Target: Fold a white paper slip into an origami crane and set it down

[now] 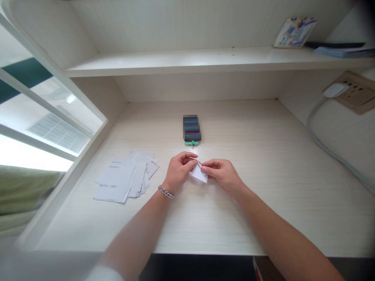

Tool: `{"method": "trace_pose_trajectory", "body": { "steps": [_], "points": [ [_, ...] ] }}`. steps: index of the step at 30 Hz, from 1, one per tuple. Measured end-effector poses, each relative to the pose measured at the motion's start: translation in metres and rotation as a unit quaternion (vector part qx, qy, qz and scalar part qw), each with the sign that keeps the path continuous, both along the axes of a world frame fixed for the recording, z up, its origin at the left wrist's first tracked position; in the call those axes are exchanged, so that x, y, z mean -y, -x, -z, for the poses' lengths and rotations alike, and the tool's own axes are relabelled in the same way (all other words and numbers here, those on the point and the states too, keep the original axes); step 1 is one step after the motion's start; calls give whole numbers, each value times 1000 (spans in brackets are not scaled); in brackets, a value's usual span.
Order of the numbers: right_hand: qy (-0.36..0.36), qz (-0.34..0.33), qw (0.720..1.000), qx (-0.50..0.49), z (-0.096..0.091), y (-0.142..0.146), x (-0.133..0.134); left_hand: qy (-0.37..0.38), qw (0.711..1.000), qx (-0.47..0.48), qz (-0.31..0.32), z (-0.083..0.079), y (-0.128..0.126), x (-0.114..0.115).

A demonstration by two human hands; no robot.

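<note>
Through the head camera I can't see all of the small white paper (199,175): fingers cover its upper and side edges, and I can't tell whether it touches the desk (249,128) beneath. It sits near the desk's middle, between the two hands, with a crease or flap showing. The screen of a dark device (191,128) beyond them is pixelated out; its near end is green. Both forearms run off the bottom edge, and a dark blur swallows the top right corner.

I see the left hand (180,168) reaching in with its wrist bent, fingers curled over, pinching the paper at its left; a chain bracelet (166,191) circles that wrist. The right hand (222,175) comes from the other side, thumb and forefinger closed on the paper's right edge, the remaining fingers folded in.

On the left, loose sheets (120,179) overlap in a pile, bearing short printed lines too small for me to read. A patterned box (295,32) leans on the shelf (175,58), its lettering likewise illegible.
</note>
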State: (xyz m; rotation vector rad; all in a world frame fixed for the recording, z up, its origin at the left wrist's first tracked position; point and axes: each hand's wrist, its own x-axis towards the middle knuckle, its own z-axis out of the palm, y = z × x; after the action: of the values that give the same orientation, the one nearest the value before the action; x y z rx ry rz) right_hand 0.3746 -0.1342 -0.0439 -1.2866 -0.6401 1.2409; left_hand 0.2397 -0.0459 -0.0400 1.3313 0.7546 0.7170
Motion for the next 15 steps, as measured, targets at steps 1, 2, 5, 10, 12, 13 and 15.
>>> {"method": "trace_pose_trajectory", "body": {
  "steps": [1, 2, 5, 10, 12, 13, 15],
  "points": [
    [-1, 0, 1000, 0, 0, 0, 0, 5, 1000, 2, -1, 1, 0, 0],
    [-2, 0, 1000, 0, 0, 0, 0, 11, 1000, 4, -1, 1, 0, 0],
    [-4, -1, 1000, 1, 0, 0, 0, 32, 999, 12, -4, 1, -1, 1],
    [-4, 4, 1000, 5, 0, 1, 0, 51, 998, 16, -18, -1, -3, 3],
    [-5, 6, 1000, 4, 0, 1, 0, 52, 998, 17, -22, -1, -3, 4],
    [-4, 8, 1000, 5, 0, 1, 0, 52, 998, 19, -24, 0, -3, 4],
    [-3, 8, 1000, 7, 1, 1, 0, 48, 998, 22, -26, 1, -3, 4]
  ]
}}
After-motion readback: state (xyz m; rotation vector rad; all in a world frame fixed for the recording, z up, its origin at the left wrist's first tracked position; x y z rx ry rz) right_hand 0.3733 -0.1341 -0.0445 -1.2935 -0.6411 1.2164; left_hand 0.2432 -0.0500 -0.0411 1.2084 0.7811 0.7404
